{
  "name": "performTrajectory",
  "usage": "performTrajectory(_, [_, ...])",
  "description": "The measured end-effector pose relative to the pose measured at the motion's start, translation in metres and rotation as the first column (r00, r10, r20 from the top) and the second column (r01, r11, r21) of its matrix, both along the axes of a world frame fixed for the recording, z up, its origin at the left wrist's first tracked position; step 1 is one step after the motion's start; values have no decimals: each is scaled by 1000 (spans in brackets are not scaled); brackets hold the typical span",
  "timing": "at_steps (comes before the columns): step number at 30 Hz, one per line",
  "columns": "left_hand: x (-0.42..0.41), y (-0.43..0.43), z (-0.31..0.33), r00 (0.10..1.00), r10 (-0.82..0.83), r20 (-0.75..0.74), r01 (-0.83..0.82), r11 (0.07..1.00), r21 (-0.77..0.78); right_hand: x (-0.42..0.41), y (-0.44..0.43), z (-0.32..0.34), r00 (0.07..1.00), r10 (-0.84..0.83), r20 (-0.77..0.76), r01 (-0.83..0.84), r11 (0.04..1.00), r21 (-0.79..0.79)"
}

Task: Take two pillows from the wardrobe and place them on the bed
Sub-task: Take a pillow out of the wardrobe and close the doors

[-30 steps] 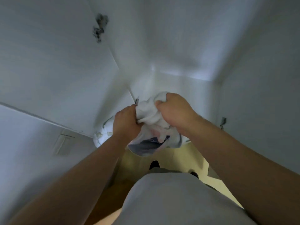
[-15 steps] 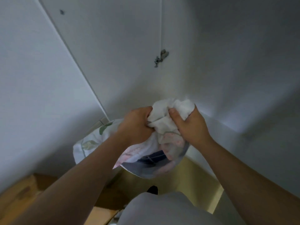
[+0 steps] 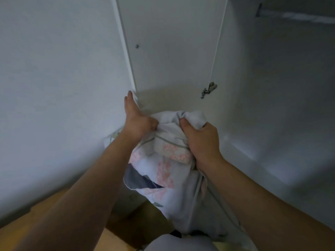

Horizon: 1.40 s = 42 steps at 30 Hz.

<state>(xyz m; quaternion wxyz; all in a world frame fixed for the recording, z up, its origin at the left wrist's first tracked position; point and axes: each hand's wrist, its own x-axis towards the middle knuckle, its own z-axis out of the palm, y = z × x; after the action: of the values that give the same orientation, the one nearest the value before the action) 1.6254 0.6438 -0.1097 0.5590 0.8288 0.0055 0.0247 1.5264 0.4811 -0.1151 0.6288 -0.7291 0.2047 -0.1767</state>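
A soft white pillow (image 3: 163, 171) with pink flower and grey-green leaf print hangs in front of me, bunched at its top. My right hand (image 3: 201, 142) is clenched on the bunched upper corner. My left hand (image 3: 137, 122) presses against the pillow's upper left, thumb and fingers partly spread, fingertips near the wardrobe door edge. A second pillow edge (image 3: 111, 137) with leaf print peeks out behind my left forearm. The white wardrobe (image 3: 172, 51) stands open straight ahead; its inside is mostly hidden.
A white wardrobe door (image 3: 54, 87) fills the left. A metal hinge (image 3: 208, 90) sits on the inner panel. A white shelf ledge (image 3: 272, 160) runs at right, with a rail (image 3: 299, 15) at top right. Brown wooden floor (image 3: 126, 232) shows below.
The view has tilted down and the pillow now hangs lower and longer. My left hand has loosened from a fist on the fabric to a partly spread hand against it.
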Motion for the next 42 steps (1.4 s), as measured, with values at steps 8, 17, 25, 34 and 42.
performTrajectory(8, [13, 2, 10, 998, -53, 19, 55, 981, -186, 0, 1, 6, 1000, -7, -18, 10, 987, 162])
performTrajectory(17, [-8, -5, 15, 994, 23, 109, -43, 981, 189, -20, -7, 6, 1000, -28, -4, 28, 977, 210])
performTrajectory(25, [-43, -55, 39, 940, -252, 230, 89, 832, 548, -52, -28, 5, 998, -65, 2, 63, 963, 262])
performTrajectory(34, [-58, -129, 38, 767, -605, 212, 339, 663, 667, -87, -73, 0, 963, -261, -63, 267, 914, 306])
performTrajectory(42, [-60, -209, 40, 540, -804, 247, 464, 530, 710, -110, -112, 3, 885, -460, -70, 459, 841, 287])
